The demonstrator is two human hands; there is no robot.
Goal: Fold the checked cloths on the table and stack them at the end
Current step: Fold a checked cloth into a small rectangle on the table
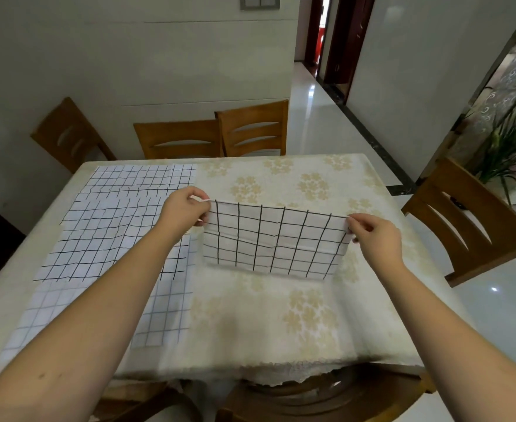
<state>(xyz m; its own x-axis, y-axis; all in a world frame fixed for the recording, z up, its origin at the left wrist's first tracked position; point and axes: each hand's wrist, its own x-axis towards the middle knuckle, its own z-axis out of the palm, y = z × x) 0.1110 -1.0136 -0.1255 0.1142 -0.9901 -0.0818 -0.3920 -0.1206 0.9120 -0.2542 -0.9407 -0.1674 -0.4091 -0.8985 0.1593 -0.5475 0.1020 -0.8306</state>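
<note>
Cloths [122, 226] still waiting to be folded lie spread flat and overlapping on the left part of the table [250, 324], three of them as far as can be told, the nearest one faintly checked and reaching the near edge. They sit to the left of the folded cloth, probably set out so that each can be taken in turn.

Just right of them, the left hand [185, 210] pinches the upper left corner of the folded cloth [273, 239], thumb and curled fingers closed on the fabric. This bold-checked cloth sits at the table's middle, its top edge lifted and stretched taut between the two hands while its lower part rests on the tablecloth (a fold line runs across it). Holding both corners tight likely keeps the layers aligned for the next fold.

At the folded cloth's upper right corner, the right hand [372, 236] grips the fabric in the same way, fingers curled round the edge. The cloth thus hangs between and just below the hands.

Wooden chairs [180, 138] stand beyond the table's far edge.
</note>
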